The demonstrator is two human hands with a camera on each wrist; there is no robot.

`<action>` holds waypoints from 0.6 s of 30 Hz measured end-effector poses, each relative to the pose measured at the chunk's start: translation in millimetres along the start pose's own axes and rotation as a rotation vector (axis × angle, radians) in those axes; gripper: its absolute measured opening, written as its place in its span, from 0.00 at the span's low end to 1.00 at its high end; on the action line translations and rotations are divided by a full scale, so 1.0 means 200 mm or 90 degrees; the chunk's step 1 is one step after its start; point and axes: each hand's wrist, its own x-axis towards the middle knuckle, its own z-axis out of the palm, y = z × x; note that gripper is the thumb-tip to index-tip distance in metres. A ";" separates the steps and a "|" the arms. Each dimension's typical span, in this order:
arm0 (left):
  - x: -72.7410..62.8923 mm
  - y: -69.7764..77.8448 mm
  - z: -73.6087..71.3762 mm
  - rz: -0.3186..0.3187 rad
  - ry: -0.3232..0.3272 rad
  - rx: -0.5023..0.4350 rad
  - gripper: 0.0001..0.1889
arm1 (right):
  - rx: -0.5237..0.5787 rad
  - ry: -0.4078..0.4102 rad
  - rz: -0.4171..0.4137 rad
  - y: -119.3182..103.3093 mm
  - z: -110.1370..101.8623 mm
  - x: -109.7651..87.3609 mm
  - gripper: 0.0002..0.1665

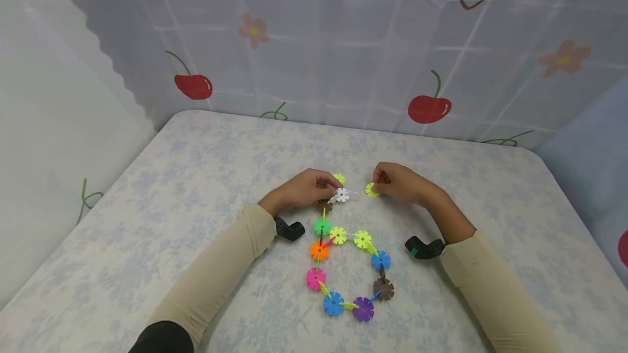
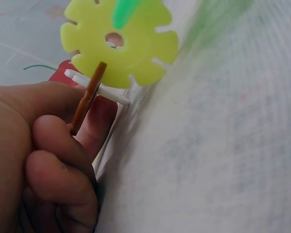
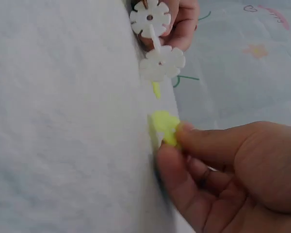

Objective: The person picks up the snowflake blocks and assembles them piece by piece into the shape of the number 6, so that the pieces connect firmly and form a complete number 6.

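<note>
My left hand (image 1: 306,187) pinches a white snowflake disc (image 1: 342,195) at the upper end of a chain of notched plastic discs. In the left wrist view a brown disc (image 2: 89,98) stands edge-on by those fingers, with a yellow-green disc (image 2: 119,43) close to the camera. Between thumb and forefinger, my right hand (image 1: 399,181) holds a yellow disc (image 1: 372,189), apart from my left hand. The right wrist view shows two white discs, the nearer white disc (image 3: 162,63) lying toward the yellow disc (image 3: 166,127) in my right fingers.
Below the hands the chain forms a closed ring, with a green disc (image 1: 322,226), orange disc (image 1: 319,250), pink disc (image 1: 315,278) and purple disc (image 1: 363,309) among others. The patterned tabletop (image 1: 221,151) ends at a printed curtain (image 1: 324,59) behind.
</note>
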 end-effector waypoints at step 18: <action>-0.01 0.01 0.00 0.009 0.002 0.001 0.11 | 0.304 0.029 0.074 0.03 0.08 -0.03 0.09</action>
